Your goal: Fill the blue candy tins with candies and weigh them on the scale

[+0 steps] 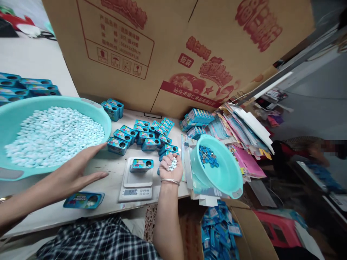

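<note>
My left hand (74, 171) stretches flat with fingers spread, next to the rim of a big teal basin (16, 115) full of white-blue candy tablets (54, 135). My right hand (170, 166) is turned palm up and cupped around a small heap of the same tablets, just right of a digital scale (137, 182). A small blue tin (141, 165) with a round hole lies on the scale's plate. Another blue tin (84, 199) lies on the table near my left forearm.
Several blue tins (146, 135) crowd the table behind the scale. A smaller teal bowl (227, 173) holds blue caps. Printed cards (244, 133) fan out at the right. A large cardboard carton (176, 50) stands behind. An open box (219, 234) of blue packets sits below.
</note>
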`<state>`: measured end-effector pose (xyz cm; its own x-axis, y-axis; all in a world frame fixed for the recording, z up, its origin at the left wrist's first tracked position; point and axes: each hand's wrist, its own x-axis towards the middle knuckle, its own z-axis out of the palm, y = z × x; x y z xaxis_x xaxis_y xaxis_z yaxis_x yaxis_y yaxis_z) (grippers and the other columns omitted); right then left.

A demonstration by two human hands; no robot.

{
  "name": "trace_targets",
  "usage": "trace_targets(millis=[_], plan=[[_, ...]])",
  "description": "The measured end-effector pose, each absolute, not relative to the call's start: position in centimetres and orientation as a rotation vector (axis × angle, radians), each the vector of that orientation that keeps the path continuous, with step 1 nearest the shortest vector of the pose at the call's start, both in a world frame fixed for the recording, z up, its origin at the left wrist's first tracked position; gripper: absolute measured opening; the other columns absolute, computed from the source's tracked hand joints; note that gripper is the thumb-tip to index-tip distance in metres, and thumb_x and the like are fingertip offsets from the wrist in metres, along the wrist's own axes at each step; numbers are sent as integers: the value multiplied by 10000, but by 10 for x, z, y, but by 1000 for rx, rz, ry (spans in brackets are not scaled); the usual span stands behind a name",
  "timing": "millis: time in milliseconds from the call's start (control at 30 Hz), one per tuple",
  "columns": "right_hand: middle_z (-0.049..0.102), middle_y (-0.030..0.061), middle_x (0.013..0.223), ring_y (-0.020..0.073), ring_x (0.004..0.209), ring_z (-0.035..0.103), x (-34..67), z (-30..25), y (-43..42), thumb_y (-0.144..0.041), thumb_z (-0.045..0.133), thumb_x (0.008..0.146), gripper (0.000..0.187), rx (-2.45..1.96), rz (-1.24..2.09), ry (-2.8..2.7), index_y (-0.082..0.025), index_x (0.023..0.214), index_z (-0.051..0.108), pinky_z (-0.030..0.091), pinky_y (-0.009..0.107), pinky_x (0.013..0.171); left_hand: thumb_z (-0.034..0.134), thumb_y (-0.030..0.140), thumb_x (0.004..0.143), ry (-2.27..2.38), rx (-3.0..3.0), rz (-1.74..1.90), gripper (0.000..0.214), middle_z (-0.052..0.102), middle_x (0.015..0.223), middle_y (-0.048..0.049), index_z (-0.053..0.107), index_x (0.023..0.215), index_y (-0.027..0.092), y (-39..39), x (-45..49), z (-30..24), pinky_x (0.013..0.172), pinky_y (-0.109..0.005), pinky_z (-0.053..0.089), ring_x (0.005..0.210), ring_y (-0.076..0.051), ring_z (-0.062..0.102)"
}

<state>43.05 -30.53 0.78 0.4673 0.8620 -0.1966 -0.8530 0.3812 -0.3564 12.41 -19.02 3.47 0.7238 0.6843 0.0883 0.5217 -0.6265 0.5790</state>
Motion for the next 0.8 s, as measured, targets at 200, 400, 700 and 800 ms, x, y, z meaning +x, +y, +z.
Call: trace_targets(millis=[200, 400, 700, 800], plan=[[377, -88, 591, 61, 444, 316, 432, 4, -301, -262, 584, 829, 146, -519, 1070, -148, -206, 750, 474, 265, 142, 366, 540, 510, 902, 691, 2494, 386, 737, 387, 1527, -124, 201, 1506, 257, -200, 168, 25, 1122, -450, 375, 1374, -283, 413], [473, -77, 575, 60, 508, 483, 425, 3, -302, -235, 599, 792, 131, -591, 1005, 28, -202, 707, 506, 461, 168, 496, 653, 316, 784, 584, 2633, 236, 609, 549, 1351, -156, 448, 1341, 179, -202, 230, 14, 1005, -429, 450, 1230, -314, 535], [676, -14, 686, 150, 771, 693, 398, -9, -299, -247, 572, 806, 137, -664, 937, 374, -215, 673, 560, 579, 417, 796, 497, 137, 771, 607, 2605, 439, 335, 586, 1002, -56, 614, 1072, 230, -201, 225, 38, 763, -305, 478, 919, -209, 591], [676, -5, 694, 163, 790, 695, 385, -12, -290, -254, 554, 820, 150, -673, 1026, 358, -212, 676, 546, 580, 426, 776, 487, 80, 693, 571, 2672, 525, 505, 580, 1014, -60, 617, 1154, 241, -196, 216, 62, 805, -325, 483, 955, -224, 576]])
